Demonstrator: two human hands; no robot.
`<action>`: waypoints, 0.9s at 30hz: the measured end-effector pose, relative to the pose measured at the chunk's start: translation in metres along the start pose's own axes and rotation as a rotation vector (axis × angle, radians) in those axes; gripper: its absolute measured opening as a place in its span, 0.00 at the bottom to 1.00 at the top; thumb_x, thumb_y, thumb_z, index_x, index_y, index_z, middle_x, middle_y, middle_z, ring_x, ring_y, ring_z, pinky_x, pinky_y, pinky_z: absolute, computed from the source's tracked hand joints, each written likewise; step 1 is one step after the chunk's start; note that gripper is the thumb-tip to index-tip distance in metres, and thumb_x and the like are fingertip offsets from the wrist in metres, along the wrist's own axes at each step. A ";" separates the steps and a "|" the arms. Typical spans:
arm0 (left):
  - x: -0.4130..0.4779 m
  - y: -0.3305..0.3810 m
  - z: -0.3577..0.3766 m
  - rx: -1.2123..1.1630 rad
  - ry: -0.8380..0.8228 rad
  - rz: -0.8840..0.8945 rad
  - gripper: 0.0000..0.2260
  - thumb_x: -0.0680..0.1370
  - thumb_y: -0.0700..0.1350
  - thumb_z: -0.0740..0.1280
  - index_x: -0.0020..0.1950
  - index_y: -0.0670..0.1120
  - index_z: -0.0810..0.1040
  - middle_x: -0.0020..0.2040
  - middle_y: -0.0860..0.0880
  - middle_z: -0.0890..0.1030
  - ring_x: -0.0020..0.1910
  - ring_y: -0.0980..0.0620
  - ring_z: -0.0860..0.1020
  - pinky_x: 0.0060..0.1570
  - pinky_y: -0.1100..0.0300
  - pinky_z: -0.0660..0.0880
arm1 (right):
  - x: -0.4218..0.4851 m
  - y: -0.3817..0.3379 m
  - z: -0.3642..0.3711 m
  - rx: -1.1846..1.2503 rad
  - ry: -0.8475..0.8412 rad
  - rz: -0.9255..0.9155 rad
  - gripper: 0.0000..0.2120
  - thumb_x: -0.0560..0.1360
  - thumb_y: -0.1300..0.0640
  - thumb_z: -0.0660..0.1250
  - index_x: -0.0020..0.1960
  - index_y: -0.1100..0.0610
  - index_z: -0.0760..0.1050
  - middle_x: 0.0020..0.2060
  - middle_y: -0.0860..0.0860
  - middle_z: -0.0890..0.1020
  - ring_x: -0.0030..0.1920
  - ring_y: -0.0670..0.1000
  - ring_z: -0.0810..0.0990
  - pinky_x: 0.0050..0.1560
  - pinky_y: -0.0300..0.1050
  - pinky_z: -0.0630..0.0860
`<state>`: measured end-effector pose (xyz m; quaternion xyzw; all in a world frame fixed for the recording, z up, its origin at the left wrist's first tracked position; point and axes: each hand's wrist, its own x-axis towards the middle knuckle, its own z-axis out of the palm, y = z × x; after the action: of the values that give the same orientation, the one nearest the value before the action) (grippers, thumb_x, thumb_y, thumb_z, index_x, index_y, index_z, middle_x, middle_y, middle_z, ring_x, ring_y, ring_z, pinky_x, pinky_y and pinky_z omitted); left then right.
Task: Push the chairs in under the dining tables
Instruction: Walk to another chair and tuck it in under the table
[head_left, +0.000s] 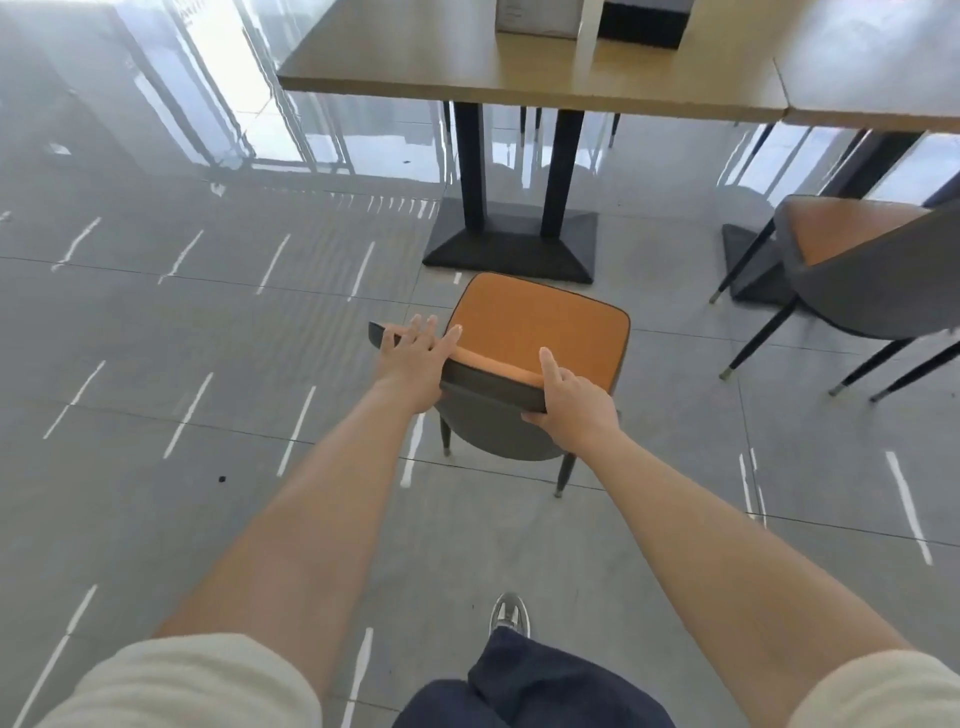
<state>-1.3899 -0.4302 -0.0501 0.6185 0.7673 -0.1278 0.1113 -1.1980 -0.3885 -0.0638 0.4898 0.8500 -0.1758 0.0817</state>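
A chair (540, 325) with an orange seat and a grey curved back stands on the floor just short of the wooden dining table (467, 57). Its seat front nearly reaches the table's black pedestal base (511, 244). My left hand (415, 351) lies on the left part of the backrest's top edge, fingers stretched over it. My right hand (571, 395) grips the right part of the backrest, thumb on top and fingers under. A second chair (857, 260) of the same kind stands to the right, turned at an angle, partly under the neighbouring table (872, 67).
The floor is glossy grey tile with window reflections. Boxes (540, 18) sit on the table's far side. More chair legs show beyond the table. My shoe (510, 616) and dark trouser leg are at the bottom centre.
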 end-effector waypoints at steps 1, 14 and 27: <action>0.006 -0.003 0.001 0.008 -0.005 0.014 0.31 0.78 0.46 0.64 0.77 0.52 0.50 0.78 0.43 0.53 0.78 0.43 0.49 0.74 0.42 0.49 | 0.004 -0.001 -0.001 -0.016 -0.019 0.001 0.36 0.77 0.48 0.65 0.76 0.54 0.48 0.61 0.56 0.76 0.56 0.58 0.79 0.50 0.50 0.77; 0.086 -0.043 -0.022 0.044 -0.019 0.213 0.16 0.75 0.51 0.66 0.62 0.49 0.72 0.59 0.47 0.78 0.60 0.45 0.75 0.65 0.48 0.67 | 0.076 -0.003 -0.021 -0.053 -0.047 -0.057 0.19 0.77 0.52 0.64 0.66 0.54 0.66 0.55 0.55 0.79 0.52 0.60 0.80 0.50 0.55 0.79; 0.205 -0.065 -0.052 -0.063 0.010 0.345 0.11 0.75 0.50 0.64 0.57 0.51 0.74 0.52 0.49 0.80 0.49 0.47 0.78 0.50 0.53 0.75 | 0.192 0.026 -0.075 -0.062 -0.046 -0.037 0.17 0.78 0.55 0.63 0.66 0.51 0.67 0.57 0.53 0.78 0.55 0.57 0.78 0.51 0.50 0.75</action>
<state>-1.4972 -0.2368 -0.0645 0.7380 0.6537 -0.0796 0.1472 -1.2706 -0.1940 -0.0598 0.4671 0.8618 -0.1622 0.1130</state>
